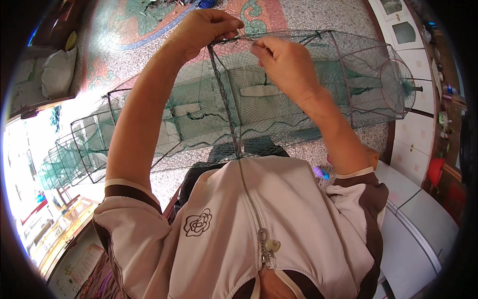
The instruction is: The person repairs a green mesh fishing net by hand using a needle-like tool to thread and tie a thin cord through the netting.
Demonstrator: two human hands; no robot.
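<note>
A long cage-like netting fish trap (298, 99) of green mesh over dark rectangular frames stretches across in front of me. At its far upper edge, near the corner of a middle frame (221, 84), both hands work close together. My left hand (211, 32) is closed in a pinch just above that corner; what its fingertips hold is too small to make out. My right hand (289, 62) is closed too, thumb against forefinger, on a thin dark strand of twine at the trap's edge. A short gap lies between the two hands.
The trap's right end has a round ring (396, 84) near white cabinets (413, 134). A white appliance (408, 244) stands at lower right. Purple and blue small items (320, 173) lie on the speckled floor. A white bag (59, 72) rests at far left.
</note>
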